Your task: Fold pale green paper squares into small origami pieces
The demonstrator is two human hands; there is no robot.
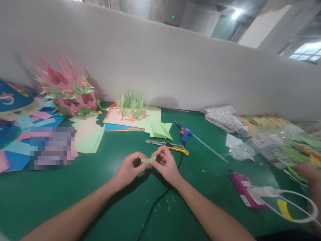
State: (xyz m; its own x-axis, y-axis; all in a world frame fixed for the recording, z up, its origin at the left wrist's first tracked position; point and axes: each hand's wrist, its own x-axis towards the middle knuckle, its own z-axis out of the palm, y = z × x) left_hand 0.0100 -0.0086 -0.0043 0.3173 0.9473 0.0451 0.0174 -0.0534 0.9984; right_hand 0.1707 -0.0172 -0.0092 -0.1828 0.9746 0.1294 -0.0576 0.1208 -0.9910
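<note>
Between both hands, over the middle of the green table, is a small strip of light green paper (148, 161). My left hand (132, 166) pinches its left end and my right hand (165, 163) its right end, thumbs toward me. Just behind my right hand lies a yellow utility knife (173, 147) with its blade out to the left. Farther back, a blue hot glue gun (185, 132) rests with a clear glue stick (210, 148) trailing from it. Folded green paper (160, 130) sits behind the knife.
A green and peach paper crown (132, 107) stands on stacked sheets; pink paper crowns (72, 90) are at back left. To the right are a plastic bottle (260, 142), a purple power strip (247, 190) with white cables, and another person's blurred hand (307, 172). A black cord (160, 197) crosses the table.
</note>
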